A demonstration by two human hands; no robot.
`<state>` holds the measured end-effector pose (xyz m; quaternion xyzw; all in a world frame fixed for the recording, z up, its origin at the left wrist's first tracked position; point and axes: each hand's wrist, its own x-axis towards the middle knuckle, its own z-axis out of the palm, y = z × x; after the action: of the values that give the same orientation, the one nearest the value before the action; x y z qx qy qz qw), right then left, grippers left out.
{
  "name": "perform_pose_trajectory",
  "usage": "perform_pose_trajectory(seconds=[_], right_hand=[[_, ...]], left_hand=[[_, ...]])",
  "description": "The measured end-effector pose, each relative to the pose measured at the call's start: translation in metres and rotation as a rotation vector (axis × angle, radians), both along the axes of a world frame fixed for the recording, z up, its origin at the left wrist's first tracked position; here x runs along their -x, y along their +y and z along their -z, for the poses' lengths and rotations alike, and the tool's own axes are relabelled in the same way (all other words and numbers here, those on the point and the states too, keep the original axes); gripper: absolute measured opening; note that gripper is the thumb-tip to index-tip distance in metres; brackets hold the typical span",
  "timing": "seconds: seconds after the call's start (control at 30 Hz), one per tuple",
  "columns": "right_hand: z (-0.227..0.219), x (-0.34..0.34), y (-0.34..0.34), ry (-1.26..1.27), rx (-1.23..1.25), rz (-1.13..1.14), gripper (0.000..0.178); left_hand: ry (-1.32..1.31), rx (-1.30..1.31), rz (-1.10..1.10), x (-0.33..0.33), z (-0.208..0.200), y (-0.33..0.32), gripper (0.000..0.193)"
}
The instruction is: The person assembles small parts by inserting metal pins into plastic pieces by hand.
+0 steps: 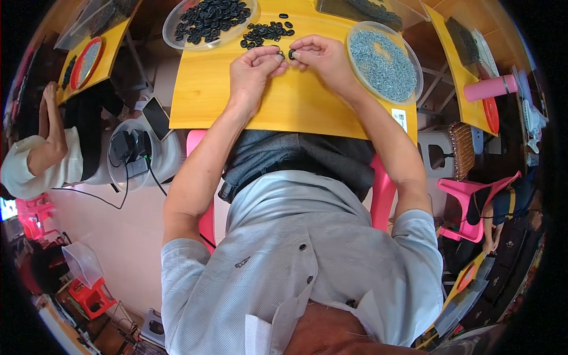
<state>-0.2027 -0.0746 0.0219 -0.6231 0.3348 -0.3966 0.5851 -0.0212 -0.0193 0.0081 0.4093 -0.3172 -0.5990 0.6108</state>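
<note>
Over the yellow table (pixel 207 100), my two hands nearly meet at the fingertips. Between the thumb and fingers of my right hand (pixel 324 61) is a small black oval plastic piece (pixel 291 54). My left hand (pixel 255 70) is closed in a pinch beside it; a tiny dark bit shows at its fingertips, too small to name. Just beyond lies a loose pile of similar black pieces (pixel 263 34). A clear round tub (pixel 168 36) heaped with more of them stands at the far left. To the right, another round tub (pixel 419 80) holds many small silvery metal parts (pixel 384 74), apparently screws.
A clear bin (pixel 408 13) with dark contents sits at the table's far edge. A white label (pixel 399 118) is near the right corner. Left of the table, a phone (pixel 156 118) and black adapters (pixel 131 145) rest on a stool. Other people sit at tables on both sides.
</note>
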Motion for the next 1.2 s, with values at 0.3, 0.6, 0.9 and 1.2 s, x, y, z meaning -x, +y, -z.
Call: perform_pose_trajectory(seconds=[0.3, 0.6, 0.9, 1.2], right_hand=[[-0.0013, 0.0012, 0.0001, 0.007, -0.006, -0.017, 0.023], [-0.0068, 0.0004, 0.0033, 0.072, -0.011, -0.035, 0.024], [0.0001, 0.0022, -0.002, 0.061, -0.02, -0.047, 0.022], [-0.0004, -0.0003, 0.0014, 0.026, -0.015, -0.027, 0.017]], left_hand=[[-0.058, -0.025, -0.027, -0.0003, 0.0014, -0.0008, 0.018], [-0.095, -0.021, -0.021, 0.0008, 0.002, -0.0003, 0.018], [-0.078, -0.025, 0.017, 0.0007, 0.0025, -0.001, 0.02], [-0.103, -0.044, 0.025, 0.0006, 0.0002, 0.0015, 0.019]])
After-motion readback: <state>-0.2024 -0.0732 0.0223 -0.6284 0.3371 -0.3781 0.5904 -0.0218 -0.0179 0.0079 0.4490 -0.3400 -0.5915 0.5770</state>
